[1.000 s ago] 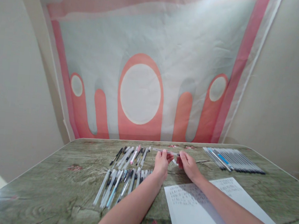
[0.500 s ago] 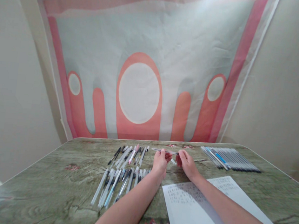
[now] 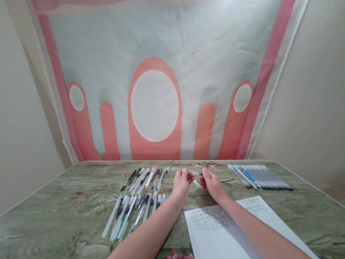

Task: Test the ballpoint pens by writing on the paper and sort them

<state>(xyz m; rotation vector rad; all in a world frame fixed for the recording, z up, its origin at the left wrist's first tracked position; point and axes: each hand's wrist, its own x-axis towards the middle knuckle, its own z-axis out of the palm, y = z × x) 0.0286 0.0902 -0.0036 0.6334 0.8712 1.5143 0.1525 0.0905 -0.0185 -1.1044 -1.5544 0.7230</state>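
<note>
Paper [image 3: 216, 247]: A big white sheet is laid on the table [image 3: 45, 215]. Small writing is seen at its far end.
Held pen [image 3: 195, 173]: It is held nearly flat, from side to side, past the far left corner of the paper. A dark tip is seen at its right end. How high it is held cannot be told.
Left hand [image 3: 182, 183]: The held pen is pinched near its middle by thumb and fingers, past the paper's far left corner.
Right hand [image 3: 212, 185]: The dark end of the held pen is gripped by curled fingers, past the paper's far edge.
Right arm [image 3: 256, 235]: It is stretched across the paper, and a shadow is made there.
Small white thing [image 3: 197, 183]: It is seen just below the held pen, between the hands, past the paper. What it is cannot be told.
Near pens [image 3: 126, 218]: They are set in a row to the left of the paper. Some are hidden by the left arm [image 3: 147, 233].
Far pens [image 3: 149, 178]: They are put to the left of the paper and farther back, with a pink one among them.
Neat pens [image 3: 270, 179]: They are lined up side by side past the paper's far right corner. Bright blue is seen on one.
Pink flowers [image 3: 180, 258]: They are printed on the table, just left of the paper.
</note>
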